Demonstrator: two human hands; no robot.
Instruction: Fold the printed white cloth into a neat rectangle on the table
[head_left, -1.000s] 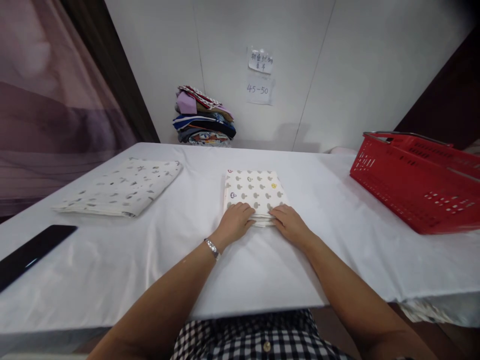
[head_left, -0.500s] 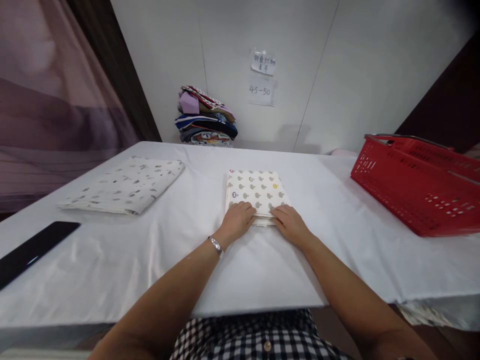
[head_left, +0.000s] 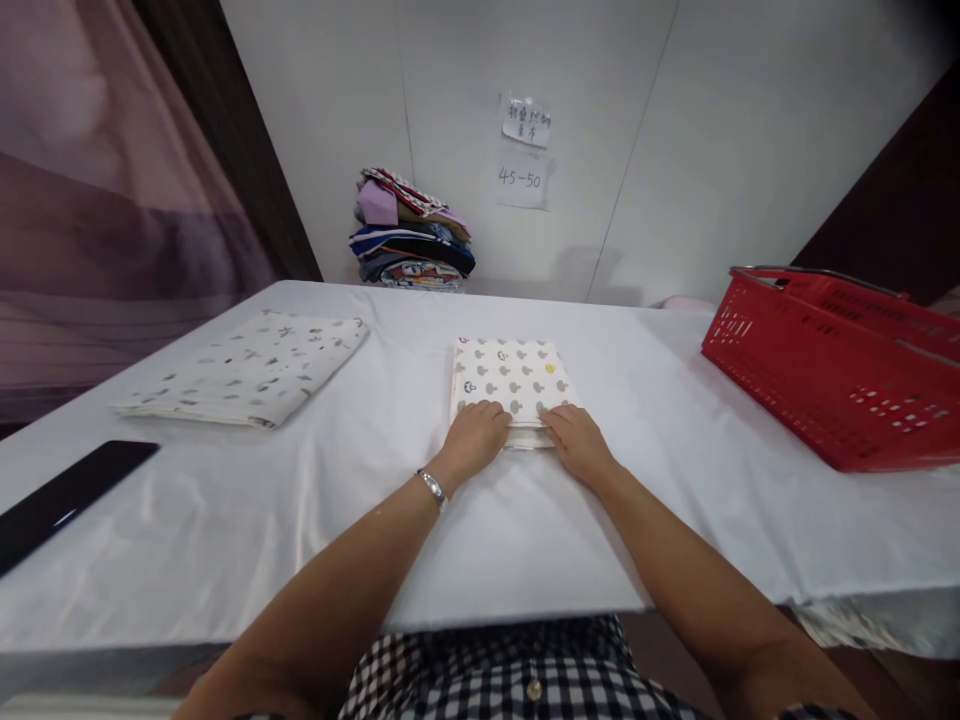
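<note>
A folded cream cloth (head_left: 510, 375) with grey mushroom shapes and a few coloured ones lies in the middle of the white-covered table. At its near left corner, my left hand (head_left: 477, 437), with a silver bracelet at the wrist, has its fingers closed over the edge. My right hand (head_left: 576, 440) grips the near right corner in the same way. Between the hands, the upper layers' front edge stands slightly apart from a lower layer that sticks out toward me. Both thumbs are mostly hidden.
To the left lies another folded white cloth (head_left: 251, 370) with grey marks, and nearer a black phone-like slab (head_left: 71, 500). A red plastic basket (head_left: 832, 370) stands on the right. Behind, against the wall, is a stack of folded fabrics (head_left: 412, 235). Paper signs (head_left: 525, 180) hang above.
Hardly anything differs. The front edge of the cloth's upper layers has shifted very slightly away from me, showing a little more of the lower layer. Both hands stay at the same corners.
</note>
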